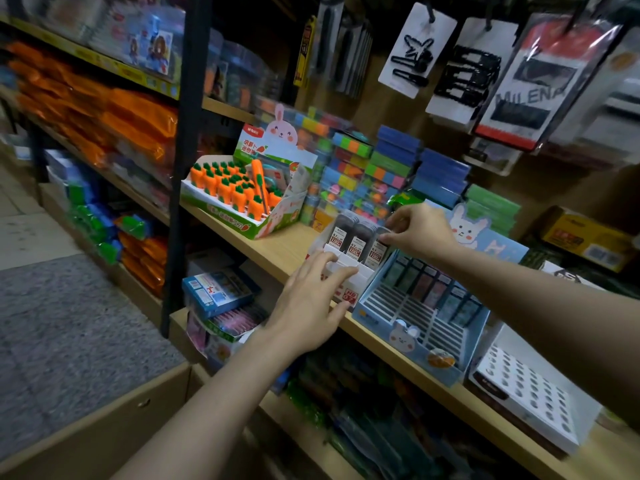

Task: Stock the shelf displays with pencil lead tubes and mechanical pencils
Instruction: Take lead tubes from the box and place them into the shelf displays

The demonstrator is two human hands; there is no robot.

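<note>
A small white display box (pixel 349 271) stands on the wooden shelf (pixel 277 247), its back row filled with dark pencil lead tubes (pixel 358 242). My left hand (pixel 311 303) rests flat against the box's front, fingers spread over its edge. My right hand (pixel 419 230) pinches the top of the rightmost lead tube (pixel 377 251) in that row. To the right sits a blue rabbit-themed display box (pixel 415 327) with slotted dividers and a row of lead tubes at its back.
A carrot-eraser display (pixel 239 195) stands at the left of the shelf, with stacked colourful sticky notes (pixel 363 174) behind. A white tray with round holes (pixel 530 393) sits at the right. Hair-clip cards (pixel 460 64) hang above. More stock fills the lower shelves.
</note>
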